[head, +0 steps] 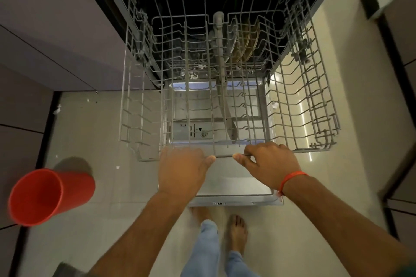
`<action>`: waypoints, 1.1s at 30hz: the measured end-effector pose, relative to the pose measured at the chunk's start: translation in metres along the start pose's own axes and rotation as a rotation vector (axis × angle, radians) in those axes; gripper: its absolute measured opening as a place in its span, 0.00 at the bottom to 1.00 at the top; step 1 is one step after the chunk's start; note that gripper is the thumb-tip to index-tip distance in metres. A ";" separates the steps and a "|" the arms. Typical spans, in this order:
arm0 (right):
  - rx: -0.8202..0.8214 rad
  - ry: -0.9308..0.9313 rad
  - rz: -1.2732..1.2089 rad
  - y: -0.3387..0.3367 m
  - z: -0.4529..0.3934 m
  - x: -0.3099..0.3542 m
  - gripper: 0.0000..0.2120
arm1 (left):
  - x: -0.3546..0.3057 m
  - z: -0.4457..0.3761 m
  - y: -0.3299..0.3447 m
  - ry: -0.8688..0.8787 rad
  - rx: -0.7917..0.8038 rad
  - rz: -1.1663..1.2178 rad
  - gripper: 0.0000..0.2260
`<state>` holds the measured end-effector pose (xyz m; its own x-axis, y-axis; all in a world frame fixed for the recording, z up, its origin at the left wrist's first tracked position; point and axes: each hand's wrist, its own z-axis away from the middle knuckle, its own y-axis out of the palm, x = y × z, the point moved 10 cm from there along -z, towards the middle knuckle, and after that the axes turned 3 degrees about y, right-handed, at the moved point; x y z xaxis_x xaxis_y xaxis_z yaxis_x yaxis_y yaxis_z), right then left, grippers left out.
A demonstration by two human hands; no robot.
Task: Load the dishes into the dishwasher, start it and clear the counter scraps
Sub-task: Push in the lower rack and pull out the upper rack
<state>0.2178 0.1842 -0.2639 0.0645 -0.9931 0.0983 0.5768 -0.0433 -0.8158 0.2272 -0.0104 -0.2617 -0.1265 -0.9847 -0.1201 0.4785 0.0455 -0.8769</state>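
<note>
I see both hands on the near rim of the upper rack (227, 69), my left hand (182, 173) just beside my right hand (270, 164). Beyond the right hand, plates (247, 45) stand in the lower rack beneath. The open door (236, 189) lies under both hands, and a bin (45, 195) stands well left of the left hand.

Floor (126, 186) was pale glossy tile w/ streaks of reflected light on the right side. Small white scraps (57, 110) lay on it near the left cabinets (45, 29), which were flat-fronted, grey-mauve, w/ thin dark seams btwn panels. A red bin (45, 195) stood on the floor at left. Dark-edged cabinet fronts (396, 56) ran along the right. Light was dim, warm.
</note>
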 end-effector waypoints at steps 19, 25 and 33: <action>-0.377 0.026 -0.387 -0.152 0.120 0.014 0.31 | -0.016 0.116 -0.140 -0.047 -0.181 0.399 0.29; -0.451 -0.027 -0.475 -0.219 0.174 0.033 0.30 | -0.012 0.175 -0.222 -0.065 -0.344 0.444 0.30; -0.548 -0.138 -0.587 -0.276 0.241 0.088 0.29 | 0.020 0.266 -0.288 -0.176 -0.435 0.510 0.30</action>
<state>0.2608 0.1346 0.1070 -0.0040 -0.7713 0.6364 0.0694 -0.6351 -0.7693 0.3181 -0.0884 0.1125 0.1822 -0.8336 -0.5215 0.0444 0.5368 -0.8426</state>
